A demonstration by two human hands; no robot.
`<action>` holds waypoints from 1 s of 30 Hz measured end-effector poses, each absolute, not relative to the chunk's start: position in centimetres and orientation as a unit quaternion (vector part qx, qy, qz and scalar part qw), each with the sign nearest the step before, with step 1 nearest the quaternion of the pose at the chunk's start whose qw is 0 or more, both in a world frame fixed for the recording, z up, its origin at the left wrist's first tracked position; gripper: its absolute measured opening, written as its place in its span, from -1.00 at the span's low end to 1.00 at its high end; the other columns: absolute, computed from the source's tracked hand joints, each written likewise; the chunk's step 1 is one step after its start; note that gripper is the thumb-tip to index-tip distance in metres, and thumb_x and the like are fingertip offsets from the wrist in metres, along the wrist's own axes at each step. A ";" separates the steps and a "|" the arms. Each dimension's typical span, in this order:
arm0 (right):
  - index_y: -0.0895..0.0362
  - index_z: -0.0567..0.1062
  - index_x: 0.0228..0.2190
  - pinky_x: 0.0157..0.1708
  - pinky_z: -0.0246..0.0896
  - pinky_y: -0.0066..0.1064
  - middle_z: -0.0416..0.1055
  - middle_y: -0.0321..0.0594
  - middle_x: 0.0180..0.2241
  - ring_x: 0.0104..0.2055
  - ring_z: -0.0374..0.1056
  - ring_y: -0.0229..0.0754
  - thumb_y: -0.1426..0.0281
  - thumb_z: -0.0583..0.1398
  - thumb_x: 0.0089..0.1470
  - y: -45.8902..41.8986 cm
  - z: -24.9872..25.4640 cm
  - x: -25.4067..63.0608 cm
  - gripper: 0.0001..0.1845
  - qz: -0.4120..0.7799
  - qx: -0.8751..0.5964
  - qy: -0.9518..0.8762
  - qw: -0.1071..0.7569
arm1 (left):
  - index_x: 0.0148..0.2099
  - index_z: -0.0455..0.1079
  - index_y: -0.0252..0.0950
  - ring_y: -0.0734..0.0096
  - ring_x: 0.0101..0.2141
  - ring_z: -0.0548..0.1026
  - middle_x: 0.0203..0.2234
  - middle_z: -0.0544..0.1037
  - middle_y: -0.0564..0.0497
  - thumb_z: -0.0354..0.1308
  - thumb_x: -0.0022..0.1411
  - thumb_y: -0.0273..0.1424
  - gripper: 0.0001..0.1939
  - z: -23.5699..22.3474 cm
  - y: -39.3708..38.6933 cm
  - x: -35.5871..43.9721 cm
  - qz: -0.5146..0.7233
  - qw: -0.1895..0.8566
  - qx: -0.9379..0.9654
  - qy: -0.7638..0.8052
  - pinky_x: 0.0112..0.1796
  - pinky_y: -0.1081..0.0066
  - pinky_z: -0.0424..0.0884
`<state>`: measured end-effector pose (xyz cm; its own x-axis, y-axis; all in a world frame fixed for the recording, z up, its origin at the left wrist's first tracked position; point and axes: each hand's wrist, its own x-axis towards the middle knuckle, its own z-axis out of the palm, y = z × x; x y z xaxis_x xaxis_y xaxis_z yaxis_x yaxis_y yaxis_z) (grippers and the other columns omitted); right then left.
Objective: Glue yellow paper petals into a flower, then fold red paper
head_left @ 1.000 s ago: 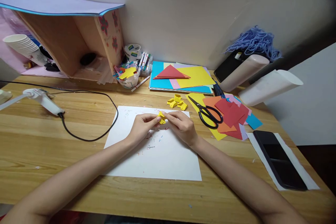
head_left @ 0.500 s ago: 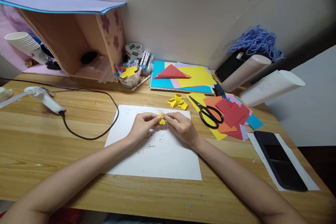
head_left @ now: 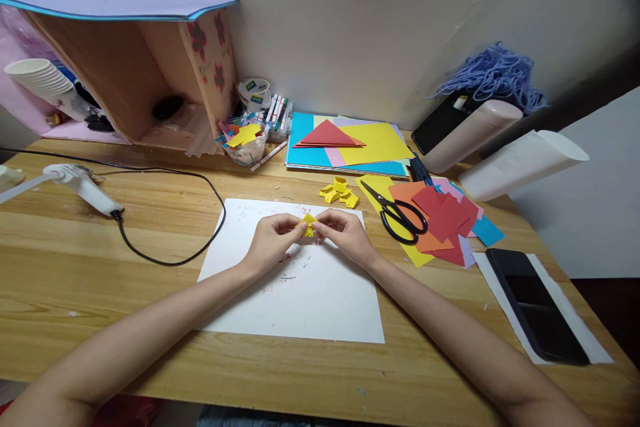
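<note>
A small piece of folded yellow paper (head_left: 309, 223) is pinched between my two hands over a white sheet (head_left: 320, 307) dotted with coloured marks. My left hand (head_left: 275, 238) grips its left side with thumb and fingers. On its right side, my right hand (head_left: 346, 235) holds it the same way, thumb in front. Just beyond the sheet's far edge lie several similar folded yellow paper pieces (head_left: 339, 193). Black-handled scissors (head_left: 397, 213) rest on loose coloured paper pieces (head_left: 443, 217) to the right.
Stacked coloured paper (head_left: 300, 137) lies by the wall, beside a tub of scraps (head_left: 245, 150) and markers (head_left: 277, 111). A white glue gun (head_left: 90, 190) with a black cord is at left, near a cardboard box (head_left: 210, 73). A dark phone (head_left: 535, 307) lies on a tissue at right.
My right hand has shifted its hold, its thumb now on the front of the yellow paper and its fingers behind. The paper shows a pointed top between both hands.
</note>
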<state>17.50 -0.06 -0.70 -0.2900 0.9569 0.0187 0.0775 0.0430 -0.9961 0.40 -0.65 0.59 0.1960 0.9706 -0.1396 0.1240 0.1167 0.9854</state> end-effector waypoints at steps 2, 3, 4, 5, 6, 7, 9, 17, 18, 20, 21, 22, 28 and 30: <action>0.17 0.46 -0.48 -0.45 0.29 -0.41 0.38 -0.27 -0.52 -0.50 0.31 -0.28 0.21 0.22 -0.08 0.1 -0.6 17.6 -0.74 0.546 -0.436 -0.591 0.403 | -0.39 0.47 -0.35 0.38 -0.48 0.49 -0.49 0.56 -0.05 0.17 0.02 -0.20 -0.72 0.6 -0.7 0.4 0.378 0.553 0.543 0.506 -0.53 0.50 0.38; 0.17 0.46 -0.49 -0.45 0.28 -0.42 0.38 -0.28 -0.53 -0.50 0.31 -0.29 0.22 0.23 -0.09 0.2 -0.6 17.6 -0.76 0.547 -0.438 -0.590 0.401 | -0.39 0.46 -0.35 0.38 -0.48 0.49 -0.49 0.56 -0.04 0.17 0.02 -0.20 -0.72 0.6 -0.7 0.4 0.375 0.556 0.544 0.505 -0.54 0.50 0.38; 0.17 0.45 -0.51 -0.45 0.27 -0.43 0.38 -0.28 -0.54 -0.51 0.30 -0.30 0.24 0.23 -0.09 0.2 -0.5 17.6 -0.77 0.548 -0.440 -0.589 0.399 | -0.40 0.46 -0.35 0.37 -0.47 0.50 -0.49 0.55 -0.04 0.17 0.02 -0.21 -0.73 0.6 -0.7 0.4 0.374 0.557 0.545 0.502 -0.53 0.50 0.39; 0.17 0.44 -0.53 -0.46 0.26 -0.43 0.38 -0.29 -0.55 -0.52 0.30 -0.30 0.25 0.23 -0.09 0.3 -0.5 17.6 -0.78 0.547 -0.442 -0.589 0.398 | -0.40 0.45 -0.36 0.36 -0.46 0.51 -0.49 0.55 -0.05 0.17 0.02 -0.22 -0.73 0.5 -0.7 0.5 0.374 0.559 0.546 0.499 -0.52 0.50 0.39; 0.17 0.43 -0.54 -0.46 0.25 -0.43 0.38 -0.29 -0.56 -0.52 0.30 -0.30 0.26 0.23 -0.08 0.3 -0.5 17.6 -0.78 0.545 -0.443 -0.590 0.399 | -0.41 0.44 -0.37 0.36 -0.45 0.51 -0.49 0.55 -0.05 0.17 0.02 -0.23 -0.74 0.5 -0.6 0.5 0.376 0.562 0.547 0.494 -0.49 0.49 0.40; 0.18 0.43 -0.56 -0.46 0.24 -0.43 0.37 -0.29 -0.57 -0.52 0.30 -0.30 0.27 0.23 -0.08 0.3 -0.5 17.6 -0.78 0.542 -0.443 -0.592 0.400 | -0.41 0.44 -0.37 0.35 -0.45 0.51 -0.49 0.55 -0.05 0.17 0.02 -0.23 -0.74 0.5 -0.6 0.5 0.379 0.565 0.547 0.488 -0.47 0.48 0.41; 0.18 0.41 -0.56 -0.45 0.24 -0.43 0.36 -0.29 -0.56 -0.51 0.30 -0.30 0.29 0.22 -0.06 0.2 -0.5 17.7 -0.79 0.542 -0.438 -0.597 0.397 | -0.44 0.42 -0.38 0.36 -0.46 0.51 -0.51 0.54 -0.05 0.17 0.02 -0.25 -0.75 0.5 -0.6 0.5 0.385 0.566 0.550 0.478 -0.44 0.46 0.41; 0.15 0.39 -0.43 -0.42 0.30 -0.41 0.34 -0.29 -0.47 -0.43 0.33 -0.28 0.31 0.21 -0.04 0.0 -0.3 17.7 -0.84 0.582 -0.398 -0.594 0.388 | -0.46 0.38 -0.38 0.42 -0.47 0.47 -0.52 0.51 -0.04 0.12 0.06 -0.33 -0.81 0.2 -0.4 0.3 0.349 0.563 0.602 0.446 -0.40 0.45 0.37; 0.16 0.40 -0.44 -0.42 0.30 -0.41 0.34 -0.29 -0.48 -0.44 0.32 -0.29 0.31 0.21 -0.04 0.0 -0.2 17.7 -0.84 0.585 -0.394 -0.594 0.387 | -0.46 0.37 -0.38 0.42 -0.47 0.46 -0.52 0.51 -0.04 0.12 0.06 -0.34 -0.82 0.2 -0.4 0.2 0.345 0.563 0.607 0.443 -0.39 0.45 0.36; 0.16 0.40 -0.46 -0.41 0.30 -0.40 0.34 -0.29 -0.49 -0.45 0.32 -0.29 0.31 0.21 -0.04 0.0 -0.3 17.8 -0.84 0.591 -0.391 -0.592 0.383 | -0.46 0.35 -0.37 0.43 -0.47 0.45 -0.52 0.49 -0.03 0.10 0.07 -0.37 -0.84 0.2 -0.4 0.2 0.340 0.561 0.614 0.440 -0.40 0.46 0.34; 0.16 0.40 -0.46 -0.41 0.30 -0.40 0.34 -0.29 -0.49 -0.45 0.32 -0.29 0.30 0.21 -0.04 0.0 -0.3 17.8 -0.83 0.593 -0.392 -0.590 0.383 | -0.46 0.33 -0.37 0.44 -0.47 0.44 -0.52 0.48 -0.01 0.09 0.07 -0.38 -0.85 0.2 -0.4 0.2 0.338 0.558 0.617 0.440 -0.40 0.47 0.33; 0.16 0.39 -0.47 -0.41 0.29 -0.40 0.34 -0.29 -0.49 -0.46 0.33 -0.28 0.29 0.21 -0.04 0.1 -0.3 17.8 -0.82 0.595 -0.393 -0.588 0.381 | -0.46 0.32 -0.37 0.46 -0.48 0.42 -0.53 0.46 0.00 0.08 0.07 -0.39 -0.86 0.3 -0.4 0.2 0.336 0.553 0.622 0.442 -0.41 0.48 0.32; 0.16 0.37 -0.47 -0.41 0.20 -0.43 0.33 -0.30 -0.51 -0.45 0.28 -0.29 0.24 0.15 0.02 -0.2 -0.2 17.7 -0.78 0.554 -0.406 -0.642 0.340 | -0.47 0.26 -0.35 0.53 -0.52 0.32 -0.57 0.36 0.09 0.04 0.09 -0.40 -0.86 0.5 -0.3 0.1 0.322 0.529 0.649 0.442 -0.48 0.53 0.22; 0.15 0.36 -0.47 -0.41 0.18 -0.44 0.33 -0.30 -0.51 -0.45 0.27 -0.29 0.24 0.12 0.05 -0.3 0.0 17.6 -0.77 0.539 -0.409 -0.660 0.326 | -0.47 0.25 -0.34 0.53 -0.52 0.30 -0.58 0.34 0.10 0.03 0.10 -0.39 -0.85 0.5 -0.3 0.1 0.318 0.531 0.652 0.438 -0.49 0.52 0.20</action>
<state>17.63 -0.28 0.01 -0.4530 0.8914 -0.0098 0.1872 0.0844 -0.9787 0.13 -0.35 0.54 0.4149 0.9084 -0.0511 0.2329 -0.0518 0.9711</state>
